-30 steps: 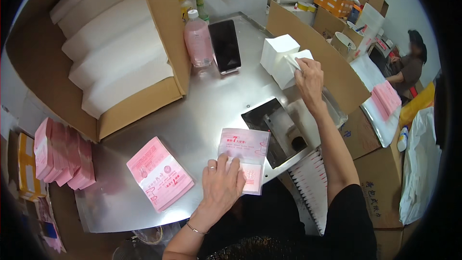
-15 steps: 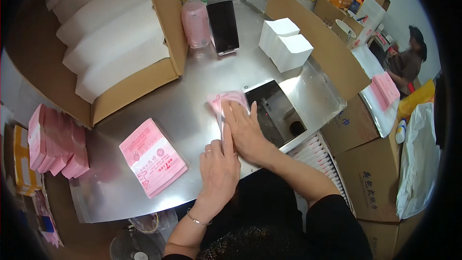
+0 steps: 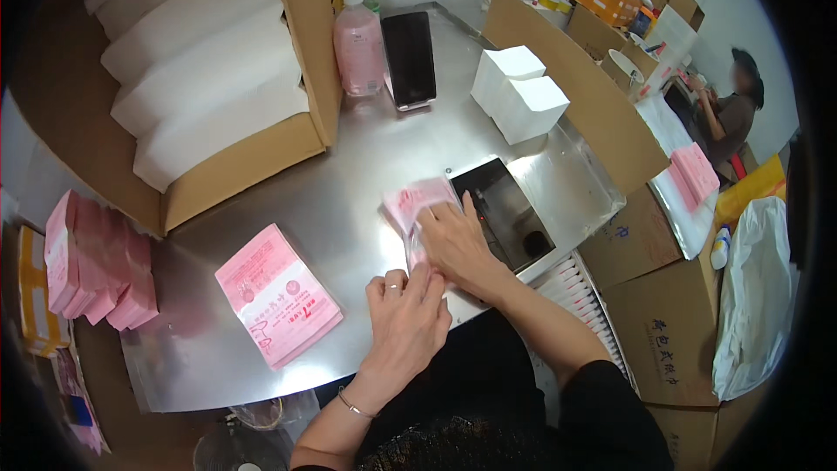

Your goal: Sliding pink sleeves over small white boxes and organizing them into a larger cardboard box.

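Bending over a thin, glossy wrapper (image 3: 417,199) of pink-printed film, we work on the smooth, brushed-looking steel table (image 3: 349,187). The wrapper lies just left of a rectangular cut-out (image 3: 506,209) with a dark, shiny interior, its far end showing beyond our knuckles, slightly blurred. Our right hand (image 3: 456,240) rests over its middle, most fingers curled down on the film and the little finger held apart; we cannot tell whether anything is pinched beneath. Our left hand (image 3: 408,314), wearing a slim ring, meets the near end with fingers bent and close together; their tips are partly hidden, so we cannot tell their grip.

To our left lies a flat, rectangular stack (image 3: 279,296) of pink-and-white printed sheets, slick and neatly squared. Farther left, pink bundles (image 3: 100,266) lean in a loose, layered heap. Beyond our hands we see two matte white paper blocks (image 3: 520,92), crisp-edged and touching, and a brown corrugated box (image 3: 244,179) packed with soft, wavy rows of white paper (image 3: 214,109).
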The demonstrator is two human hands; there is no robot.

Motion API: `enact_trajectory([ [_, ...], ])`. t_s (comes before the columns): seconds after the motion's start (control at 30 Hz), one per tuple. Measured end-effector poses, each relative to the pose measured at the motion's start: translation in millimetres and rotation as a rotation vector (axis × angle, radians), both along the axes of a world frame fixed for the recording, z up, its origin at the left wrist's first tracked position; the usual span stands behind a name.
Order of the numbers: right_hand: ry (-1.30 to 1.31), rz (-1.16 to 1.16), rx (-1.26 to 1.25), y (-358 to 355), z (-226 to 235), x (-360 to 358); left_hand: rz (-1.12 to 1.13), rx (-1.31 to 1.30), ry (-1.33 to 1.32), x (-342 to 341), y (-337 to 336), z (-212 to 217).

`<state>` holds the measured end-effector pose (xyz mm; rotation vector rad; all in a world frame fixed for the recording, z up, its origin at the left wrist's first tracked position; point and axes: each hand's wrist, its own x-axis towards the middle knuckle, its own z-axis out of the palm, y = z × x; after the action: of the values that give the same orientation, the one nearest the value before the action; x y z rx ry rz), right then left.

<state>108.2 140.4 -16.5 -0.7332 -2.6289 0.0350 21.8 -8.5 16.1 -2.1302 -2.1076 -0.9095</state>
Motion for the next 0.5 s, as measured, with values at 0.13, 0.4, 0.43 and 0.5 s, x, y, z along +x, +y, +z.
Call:
enact_trajectory([
  [0.13,0.027,0.024,-0.047,14.4,-24.0,19.0,-0.125,0.067,-0.187,-18.0,-19.7,-2.7],
  [0.4,-0.235,-0.215,-0.378,62.9,36.1,69.1,0.396,0.194,0.04,-70.4,-69.5,35.9],
  [0.43,0.124,-0.193,-0.241,76.6,44.9,67.1,0.569,0.165,0.147,-86.1,-79.2,30.2],
  [0.5,0.373,-0.158,0.111,130.6,66.4,55.5,0.699,0.034,-0.01,-113.3,-96.4,-7.8],
])
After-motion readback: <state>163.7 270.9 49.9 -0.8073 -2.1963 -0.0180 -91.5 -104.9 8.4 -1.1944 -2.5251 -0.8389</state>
